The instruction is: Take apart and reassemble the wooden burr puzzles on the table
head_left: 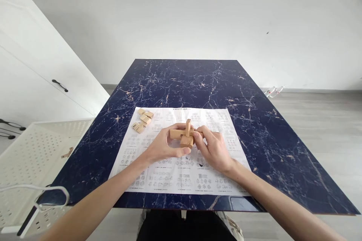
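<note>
Between my hands is a partly interlocked wooden burr puzzle (pixel 186 141), with one piece standing upright and others crossing it. My left hand (pixel 164 144) is curled around its left side, the thumb along the near face. On the right, my right hand (pixel 214 147) pinches the puzzle's right end between thumb and fingers. Several loose wooden puzzle pieces (pixel 145 119) lie in a small cluster to the left, one with dark marks on it. Under everything is a creased white instruction sheet (pixel 166 188) printed with rows of small diagrams.
The sheet lies on a dark blue marble-patterned table (pixel 183 83). At left stand a white perforated basket (pixel 31 147) with a white cable (pixel 34 187) over it and a white cabinet (pixel 36 45). Plastic bottles (pixel 275 91) are on the floor at right, beside the wall.
</note>
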Tool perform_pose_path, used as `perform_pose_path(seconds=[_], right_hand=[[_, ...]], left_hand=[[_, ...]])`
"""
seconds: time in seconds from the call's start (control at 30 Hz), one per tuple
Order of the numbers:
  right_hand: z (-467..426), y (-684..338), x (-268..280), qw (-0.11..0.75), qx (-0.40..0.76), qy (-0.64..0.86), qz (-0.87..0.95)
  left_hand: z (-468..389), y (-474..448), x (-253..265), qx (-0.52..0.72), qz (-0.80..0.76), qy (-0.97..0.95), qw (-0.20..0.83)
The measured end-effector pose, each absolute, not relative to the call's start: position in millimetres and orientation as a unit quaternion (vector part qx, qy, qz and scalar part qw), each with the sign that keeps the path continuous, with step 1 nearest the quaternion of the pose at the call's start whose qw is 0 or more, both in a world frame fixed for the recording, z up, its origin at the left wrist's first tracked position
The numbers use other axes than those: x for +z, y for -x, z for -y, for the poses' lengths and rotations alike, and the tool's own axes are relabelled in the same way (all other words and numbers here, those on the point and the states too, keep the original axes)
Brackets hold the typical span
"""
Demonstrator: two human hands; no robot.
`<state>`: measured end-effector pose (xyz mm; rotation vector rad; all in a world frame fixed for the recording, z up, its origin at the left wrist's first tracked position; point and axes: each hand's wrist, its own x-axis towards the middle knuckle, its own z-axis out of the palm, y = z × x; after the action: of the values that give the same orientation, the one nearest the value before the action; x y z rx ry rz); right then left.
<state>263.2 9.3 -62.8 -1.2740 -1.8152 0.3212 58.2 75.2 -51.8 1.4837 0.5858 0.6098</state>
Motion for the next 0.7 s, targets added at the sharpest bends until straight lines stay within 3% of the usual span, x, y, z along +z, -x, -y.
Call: perform_pose_path(seconds=[0.37, 0.7], right_hand=[[-9.3, -264.0, -56.5, 0.451, 0.176, 0.512, 0.710], [-7.5, -264.3, -60.4, 0.438, 0.129, 0.498, 0.737]], left_hand=[[-76.4, -59.0, -55.3, 0.289, -0.233, -0.645, 0.668], [-75.5, -59.2, -52.2, 0.313, -0.231, -0.687, 0.614]])
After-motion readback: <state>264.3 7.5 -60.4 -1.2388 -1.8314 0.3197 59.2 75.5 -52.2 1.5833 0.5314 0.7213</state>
